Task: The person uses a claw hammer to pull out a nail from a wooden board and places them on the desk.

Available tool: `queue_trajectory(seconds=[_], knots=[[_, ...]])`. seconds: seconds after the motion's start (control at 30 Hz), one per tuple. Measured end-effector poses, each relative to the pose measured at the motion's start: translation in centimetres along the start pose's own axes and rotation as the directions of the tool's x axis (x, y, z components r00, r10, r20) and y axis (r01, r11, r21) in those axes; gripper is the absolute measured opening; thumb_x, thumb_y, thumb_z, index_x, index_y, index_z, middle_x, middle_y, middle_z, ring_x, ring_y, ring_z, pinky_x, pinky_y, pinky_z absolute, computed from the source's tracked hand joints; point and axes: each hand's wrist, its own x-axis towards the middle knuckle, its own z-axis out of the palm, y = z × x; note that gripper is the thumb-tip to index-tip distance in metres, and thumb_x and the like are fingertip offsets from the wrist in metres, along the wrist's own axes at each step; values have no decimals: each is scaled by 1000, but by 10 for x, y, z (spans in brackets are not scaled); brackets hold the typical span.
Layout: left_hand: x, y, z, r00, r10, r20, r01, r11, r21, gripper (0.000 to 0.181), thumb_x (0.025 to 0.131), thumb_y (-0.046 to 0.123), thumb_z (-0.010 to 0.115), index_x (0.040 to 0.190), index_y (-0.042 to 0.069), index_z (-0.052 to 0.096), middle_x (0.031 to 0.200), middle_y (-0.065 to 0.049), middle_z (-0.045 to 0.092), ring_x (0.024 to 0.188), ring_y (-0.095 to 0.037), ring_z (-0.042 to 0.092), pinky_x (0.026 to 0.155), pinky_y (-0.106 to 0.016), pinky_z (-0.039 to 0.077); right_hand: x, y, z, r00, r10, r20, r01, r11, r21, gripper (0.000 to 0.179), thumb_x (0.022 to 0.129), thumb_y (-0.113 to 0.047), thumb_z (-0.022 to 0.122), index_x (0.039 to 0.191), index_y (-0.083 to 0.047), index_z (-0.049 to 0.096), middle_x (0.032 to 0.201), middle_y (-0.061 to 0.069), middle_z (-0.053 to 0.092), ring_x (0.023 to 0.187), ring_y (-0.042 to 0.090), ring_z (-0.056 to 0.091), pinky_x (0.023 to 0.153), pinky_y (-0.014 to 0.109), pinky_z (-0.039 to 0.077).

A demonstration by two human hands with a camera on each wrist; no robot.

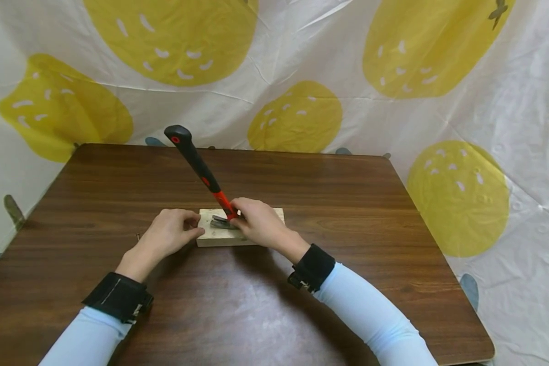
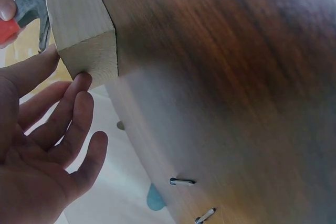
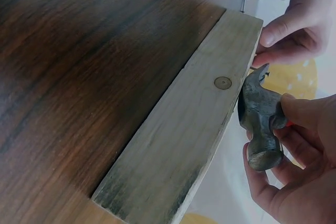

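A claw hammer (image 1: pixel 196 162) with a black and red handle leans up and left, its metal head (image 3: pixel 260 114) lying over the top of a pale wooden block (image 1: pixel 219 241). Near the head, the thumb and fingers of my right hand (image 1: pixel 263 223) grip the hammer. The claw points toward my left hand (image 1: pixel 164 234), and a thin dark shaft shows beside the claw tip in the right wrist view. At the block's left end, my left thumb and a fingertip touch the wood; the other fingers (image 2: pixel 84 106) are loosely bent.
Two nails (image 2: pixel 182 182) stand on the brown wood-grain table (image 1: pixel 347 229) to the left, mostly hidden behind my left hand in the head view. A round mark (image 3: pixel 222 83) shows on the block's near side. Behind the table hangs a white cloth (image 1: pixel 361 122) with yellow fruit shapes.
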Motion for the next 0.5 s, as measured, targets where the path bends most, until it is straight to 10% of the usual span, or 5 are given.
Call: queue_trajectory(seconds=[0.5], knots=[[1,4,-3,998,-52,44,52,999,2,37,94,20,77,120,-6,71,100,-13,73,90,-27,69,75,-46,55,1,-2,3,1000,13,-14,-13,1000,-10,17,97,-15,73,110,-9,64,96,1,64,77,14,57,70,32,48]])
